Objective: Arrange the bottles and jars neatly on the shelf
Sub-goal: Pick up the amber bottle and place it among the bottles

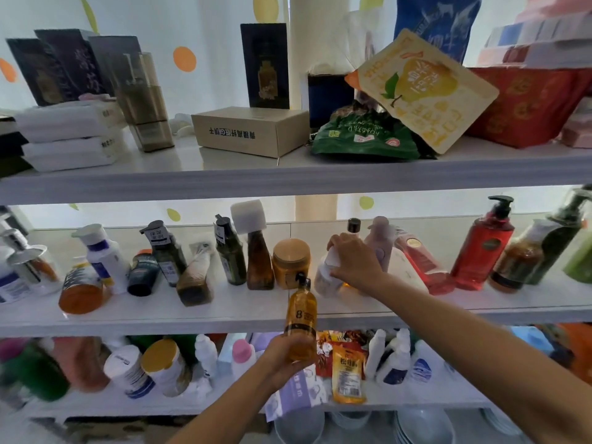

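Gripping amber bottle (pixel 301 318) base, left hand (pixel 282 360) below shelf (pixel 192 318)

On the top shelf, folded white towels (pixel 69 136) lie far left, a cardboard box (pixel 251 131) sits mid-shelf, and a pear pouch (pixel 423 91) leans over a green bag (pixel 365 137). Right stands a red box (pixel 525 107).

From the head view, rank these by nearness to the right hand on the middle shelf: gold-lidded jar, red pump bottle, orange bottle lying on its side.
Measured from the right hand:
1. Gold-lidded jar, just to its left.
2. Red pump bottle, off to the right.
3. Orange bottle lying on its side, far left of the shelf.
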A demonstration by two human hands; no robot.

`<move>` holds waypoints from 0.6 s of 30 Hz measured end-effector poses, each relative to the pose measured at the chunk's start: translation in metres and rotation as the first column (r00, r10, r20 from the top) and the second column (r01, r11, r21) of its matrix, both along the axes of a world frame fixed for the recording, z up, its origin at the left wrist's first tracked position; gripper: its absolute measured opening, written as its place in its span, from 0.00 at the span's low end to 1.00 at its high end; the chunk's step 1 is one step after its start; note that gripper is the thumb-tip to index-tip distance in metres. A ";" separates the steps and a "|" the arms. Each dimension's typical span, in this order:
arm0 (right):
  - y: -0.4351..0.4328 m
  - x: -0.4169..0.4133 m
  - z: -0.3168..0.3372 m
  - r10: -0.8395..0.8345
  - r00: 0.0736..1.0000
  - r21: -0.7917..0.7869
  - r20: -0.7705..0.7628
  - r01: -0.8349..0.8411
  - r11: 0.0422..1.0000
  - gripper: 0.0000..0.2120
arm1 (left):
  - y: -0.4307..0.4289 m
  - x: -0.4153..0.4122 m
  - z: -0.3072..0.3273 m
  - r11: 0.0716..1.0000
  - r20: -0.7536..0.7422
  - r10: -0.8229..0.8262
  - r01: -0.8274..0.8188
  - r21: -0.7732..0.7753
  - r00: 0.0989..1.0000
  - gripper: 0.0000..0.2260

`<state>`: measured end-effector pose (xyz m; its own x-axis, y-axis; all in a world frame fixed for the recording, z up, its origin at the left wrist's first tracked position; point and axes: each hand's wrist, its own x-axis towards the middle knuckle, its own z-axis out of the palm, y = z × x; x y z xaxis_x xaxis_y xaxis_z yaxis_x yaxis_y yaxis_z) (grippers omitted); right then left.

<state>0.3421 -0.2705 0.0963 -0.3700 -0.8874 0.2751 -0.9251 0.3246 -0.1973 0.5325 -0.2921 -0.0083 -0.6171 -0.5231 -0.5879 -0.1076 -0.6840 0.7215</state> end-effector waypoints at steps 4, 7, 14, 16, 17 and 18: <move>0.016 -0.003 -0.006 0.017 0.998 -0.033 0.069 -0.015 0.999 0.17 | -0.001 -0.001 -0.002 1.000 -0.010 0.006 -0.005 0.029 1.000 0.15; 0.025 -0.009 -0.009 0.017 0.988 -0.078 0.155 -0.005 0.997 0.19 | 0.001 -0.004 0.000 0.998 -0.017 0.027 -0.026 0.053 0.999 0.13; 0.047 -0.012 -0.022 -0.090 0.790 -0.213 0.607 0.271 0.939 0.32 | 0.012 -0.015 0.009 0.996 -0.029 0.053 -0.050 0.074 0.998 0.08; 0.051 -0.005 -0.027 -0.038 0.690 -0.258 0.723 0.320 0.912 0.33 | 0.014 -0.017 0.010 0.996 -0.034 0.056 -0.054 0.075 0.998 0.08; 0.052 -0.002 -0.030 -0.029 0.655 -0.264 0.755 0.345 0.901 0.35 | 0.015 -0.017 0.010 0.995 -0.033 0.061 -0.058 0.075 0.998 0.08; 0.052 -0.003 -0.037 -0.011 0.623 -0.280 0.782 0.367 0.887 0.38 | 0.016 -0.018 0.010 0.995 -0.031 0.065 -0.062 0.078 0.997 0.08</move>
<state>0.3393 -0.2189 0.0593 -0.7461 -0.6563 0.1121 -0.3209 0.2069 -0.9242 0.5145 -0.2763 0.0020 -0.6042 -0.5158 -0.6074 -0.0383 -0.7426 0.6687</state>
